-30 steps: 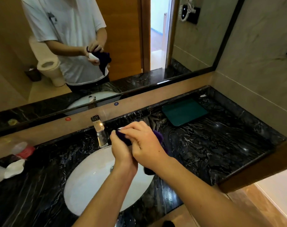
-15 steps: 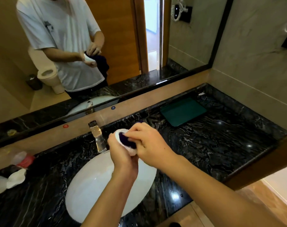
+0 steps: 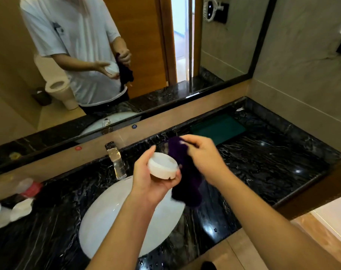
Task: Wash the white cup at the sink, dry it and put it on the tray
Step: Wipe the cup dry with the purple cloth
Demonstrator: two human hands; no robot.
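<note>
The left hand (image 3: 146, 182) is holding the white cup (image 3: 163, 165) above the far right part of the white sink (image 3: 111, 221), its fingers curled under and around the cup's side, with the cup turned so that its flat underside is facing up toward the camera. Just to the right, the right hand (image 3: 204, 158) is pinching the top of a dark purple cloth (image 3: 185, 176), fingers closed together on the fabric, and the cloth is hanging down beside the cup, touching or very nearly touching its right edge; the blur is making it hard to say which. A chrome tap (image 3: 116, 159) is standing at the back edge of the sink, left of the cup. The green tray (image 3: 218, 127) is lying flat on the black marbled worktop (image 3: 272, 164) toward the far right, against the back ledge, well apart from the cup. At the far left of the worktop, some pale, blurred items (image 3: 19, 209) are sitting. The mirror (image 3: 146, 55) above is reflecting the person in a white shirt, holding cup and cloth.
</note>
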